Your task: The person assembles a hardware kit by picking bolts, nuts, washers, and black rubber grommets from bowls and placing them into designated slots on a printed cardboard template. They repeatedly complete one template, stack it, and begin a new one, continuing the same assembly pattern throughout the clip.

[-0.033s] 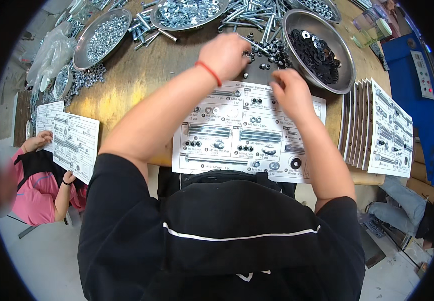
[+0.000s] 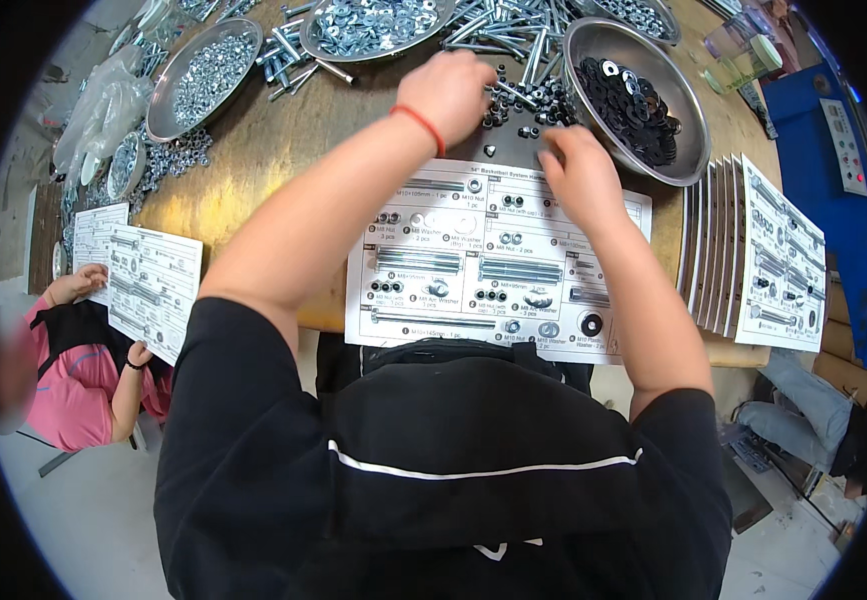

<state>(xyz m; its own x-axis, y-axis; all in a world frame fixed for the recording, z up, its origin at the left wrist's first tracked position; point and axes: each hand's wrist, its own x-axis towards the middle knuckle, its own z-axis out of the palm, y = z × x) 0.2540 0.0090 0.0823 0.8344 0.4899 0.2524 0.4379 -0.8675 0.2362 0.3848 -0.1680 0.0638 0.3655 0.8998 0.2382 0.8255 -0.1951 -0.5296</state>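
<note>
My left hand (image 2: 443, 95), with a red band at its wrist, reaches over the table beside a heap of small black cap nuts (image 2: 553, 102). Its fingers are curled, and their tips are partly hidden. My right hand (image 2: 585, 178) hovers over the upper right part of a printed hardware card (image 2: 433, 335), close to the nuts. Its fingers are bent, with a gap between thumb and forefinger. On the card are pictures of bolts, nuts and washers. One loose nut (image 2: 490, 151) lies just beyond the card's far edge.
A steel bowl of black washers (image 2: 695, 120) stands at the right, near a row of upright cards (image 2: 783, 250). Long bolts (image 2: 498, 32) and bowls of silver nuts (image 2: 163, 110) and washers (image 2: 313, 48) lie farther back. At the left, a person in pink (image 2: 83, 390) holds cards.
My left hand has moved slightly away from me, uncovering more black nuts. My right hand has shifted a little beside them. The neighbour's card has moved slightly right.
</note>
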